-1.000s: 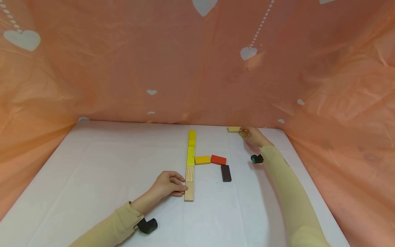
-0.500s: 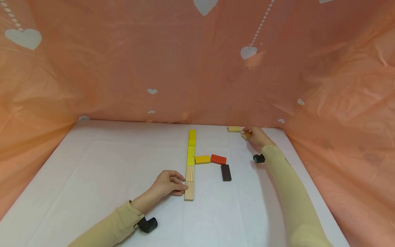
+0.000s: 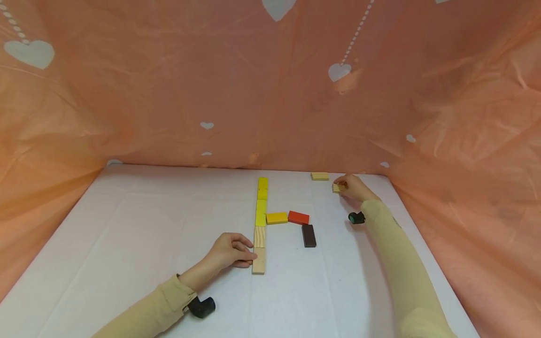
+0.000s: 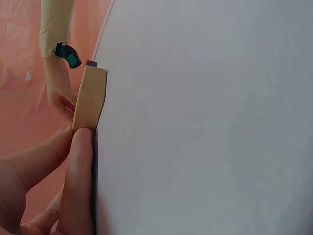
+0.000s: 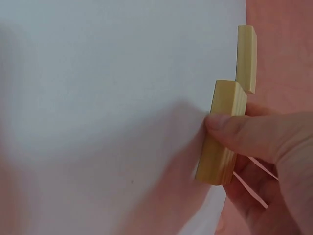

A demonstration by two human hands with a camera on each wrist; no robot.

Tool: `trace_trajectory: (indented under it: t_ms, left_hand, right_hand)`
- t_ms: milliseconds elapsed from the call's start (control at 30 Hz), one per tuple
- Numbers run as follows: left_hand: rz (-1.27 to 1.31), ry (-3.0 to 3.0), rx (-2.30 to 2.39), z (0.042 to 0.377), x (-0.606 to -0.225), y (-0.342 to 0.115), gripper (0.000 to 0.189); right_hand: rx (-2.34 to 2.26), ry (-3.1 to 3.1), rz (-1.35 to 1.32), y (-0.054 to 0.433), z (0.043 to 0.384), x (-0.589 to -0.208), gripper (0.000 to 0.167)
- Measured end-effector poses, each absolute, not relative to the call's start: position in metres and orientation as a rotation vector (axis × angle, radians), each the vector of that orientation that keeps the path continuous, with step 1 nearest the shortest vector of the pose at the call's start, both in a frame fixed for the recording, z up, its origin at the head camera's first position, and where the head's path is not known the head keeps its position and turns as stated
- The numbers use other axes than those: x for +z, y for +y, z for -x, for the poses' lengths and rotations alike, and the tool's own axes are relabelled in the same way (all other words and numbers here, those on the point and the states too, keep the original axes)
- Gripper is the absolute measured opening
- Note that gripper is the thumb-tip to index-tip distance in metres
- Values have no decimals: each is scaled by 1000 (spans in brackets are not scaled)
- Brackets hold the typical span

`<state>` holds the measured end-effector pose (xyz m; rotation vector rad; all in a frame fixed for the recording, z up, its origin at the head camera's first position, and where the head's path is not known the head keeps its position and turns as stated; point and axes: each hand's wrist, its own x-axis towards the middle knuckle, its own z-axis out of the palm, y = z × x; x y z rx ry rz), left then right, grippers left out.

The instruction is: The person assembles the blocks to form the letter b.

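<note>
In the head view a straight column runs away from me: two yellow blocks, then a wood-grained block and a plain wooden block at the near end. My left hand rests at the left of that near block, its fingertips touching the block's edge; the left wrist view shows the same wooden block just past the fingertips. At the far right my right hand pinches a pale striped wooden block between thumb and fingers.
Another pale wooden block lies at the table's far edge. Right of the column, an orange-yellow block, a red block and a dark brown block form a bent line. An orange heart-printed sheet hangs behind the white table.
My right hand has drawn its wooden block slightly right and nearer, away from the other pale block, and turned it level. My left hand has stayed in place.
</note>
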<state>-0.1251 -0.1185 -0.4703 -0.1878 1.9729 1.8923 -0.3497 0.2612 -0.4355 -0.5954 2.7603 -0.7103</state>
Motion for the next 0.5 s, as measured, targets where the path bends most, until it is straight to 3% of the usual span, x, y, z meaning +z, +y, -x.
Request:
trace_trajectory:
  t_ms: [500]
  left_hand:
    - [167,1980,1900,123,-467,-119,31]
  right_hand:
    - [-701,2770,555,260,337,-432,33]
